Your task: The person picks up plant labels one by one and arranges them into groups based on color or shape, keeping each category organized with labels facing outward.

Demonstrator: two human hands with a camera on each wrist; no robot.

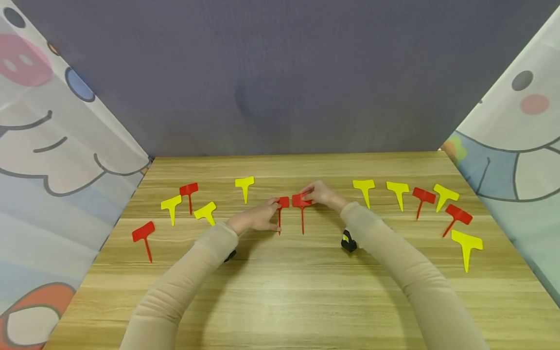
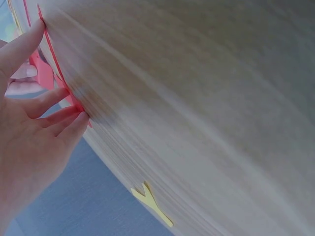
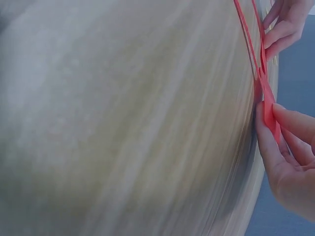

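Two red T-shaped plant labels lie side by side mid-table, stems towards me. At the left red plant label (image 1: 284, 202), my left hand (image 1: 261, 217) has its fingers on the head and its thumb by the stem tip. The left wrist view shows these spread fingertips (image 2: 82, 119) touching the label (image 2: 55, 63). My right hand (image 1: 322, 193) pinches the head of the right red plant label (image 1: 302, 200) between thumb and finger. In the right wrist view, part of that head (image 3: 268, 105) shows between the fingers.
Yellow plant labels (image 1: 245, 183) and red ones (image 1: 143, 231) lie scattered on the left of the wooden table (image 1: 280, 296). More yellow labels (image 1: 467, 240) and red ones (image 1: 424, 195) lie on the right. A dark grey panel (image 1: 280, 78) stands behind; printed cloths flank the table.
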